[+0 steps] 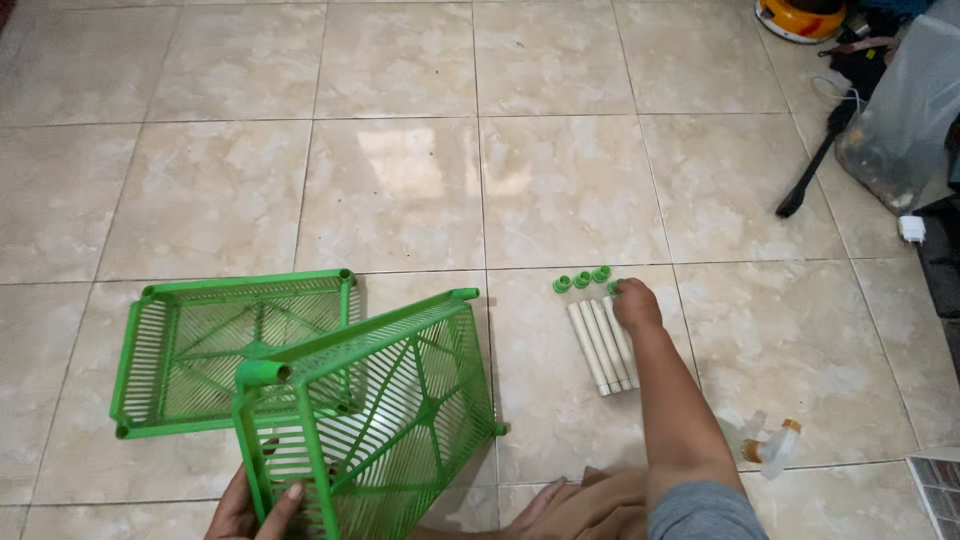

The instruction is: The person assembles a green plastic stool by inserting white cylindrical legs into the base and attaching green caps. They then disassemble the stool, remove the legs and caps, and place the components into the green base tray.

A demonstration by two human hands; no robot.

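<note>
Landmark: the row of cream tubes (603, 346) lying side by side on the tiled floor (400, 190).

Far left of the tubes, a green slatted shelf tray (215, 345) lies flat, its corner sockets facing up.

Just left of the tubes, a second green tray (385, 405) stands tilted on edge, propped against the flat one. The left hand (250, 508) grips its near corner post, fingers wrapped round the frame, which seems to be what keeps the tray upright.

At the far end of the tubes, small green caps (582, 281) sit in a cluster. The right hand (634, 303) reaches across to them, fingers curled narrow on one cap; whether it is pinched or only touched, cannot tell.

Right of the tubes: a small bottle (770, 445); further off, a black brush (815, 170).
</note>
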